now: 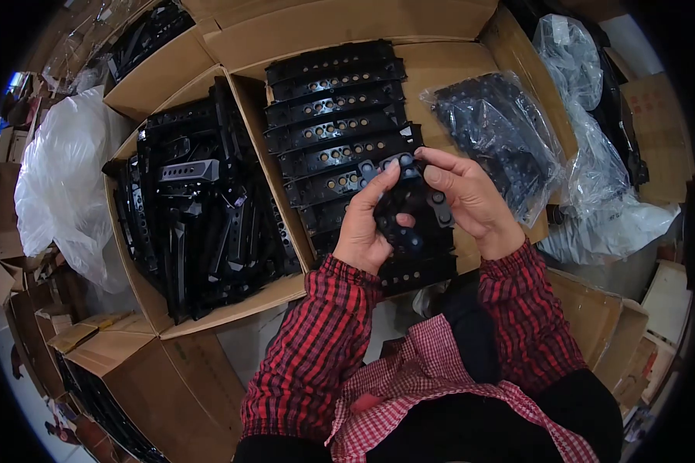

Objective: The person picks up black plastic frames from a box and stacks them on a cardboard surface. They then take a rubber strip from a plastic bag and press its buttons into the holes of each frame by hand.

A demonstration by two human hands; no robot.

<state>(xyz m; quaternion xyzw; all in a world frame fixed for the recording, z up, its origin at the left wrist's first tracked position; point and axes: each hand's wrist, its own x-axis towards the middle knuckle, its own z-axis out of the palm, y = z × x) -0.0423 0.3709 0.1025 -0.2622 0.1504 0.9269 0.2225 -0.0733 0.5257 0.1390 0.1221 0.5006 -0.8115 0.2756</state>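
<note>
Above cardboard box point(471, 58), both hands point(417, 208) pinch black bracket point(409, 204).

Cardboard box point(448, 73) at centre, flaps open, carrying a neat stack of black perforated plates point(333, 116) on its left side and a clear plastic bag of black parts point(496, 135) on its right. Just beside it on the left, a second cardboard box point(143, 297), heaped with loose black metal brackets point(197, 208) lying at all angles. Further cartons point(93, 351) crowding the lower left, a white plastic bag point(62, 185) against them.
</note>
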